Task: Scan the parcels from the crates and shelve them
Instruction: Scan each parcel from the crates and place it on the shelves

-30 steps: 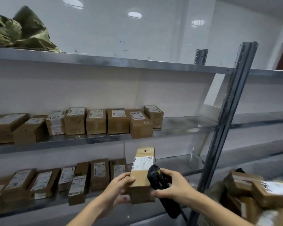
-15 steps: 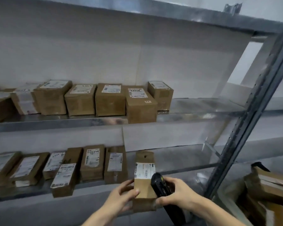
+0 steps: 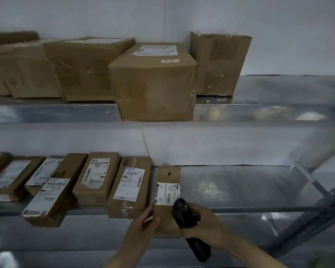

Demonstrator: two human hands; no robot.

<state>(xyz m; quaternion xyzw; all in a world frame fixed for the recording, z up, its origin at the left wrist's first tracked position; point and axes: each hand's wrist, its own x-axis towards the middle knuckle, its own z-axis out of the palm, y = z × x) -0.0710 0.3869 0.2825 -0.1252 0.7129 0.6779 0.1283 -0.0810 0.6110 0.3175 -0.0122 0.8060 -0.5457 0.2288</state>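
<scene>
A narrow brown parcel (image 3: 167,192) with a white label lies at the front of the lower metal shelf (image 3: 249,188), right beside the last box of a row. My left hand (image 3: 141,227) holds its near left edge, thumb on top. My right hand (image 3: 203,227) grips a black handheld scanner (image 3: 184,213) and also touches the parcel's near right corner. The scanner's head lies over the parcel's lower right part.
Several labelled flat boxes (image 3: 130,188) fill the lower shelf to the left of the parcel. Larger cartons (image 3: 153,82) stand on the upper shelf (image 3: 278,111). A grey upright post (image 3: 317,215) crosses at the lower right. Bare shelf lies to the parcel's right.
I have come closer to the shelves, and the crates at the right are out of view. The parcel has gone from held up in the air to lying on the lower shelf.
</scene>
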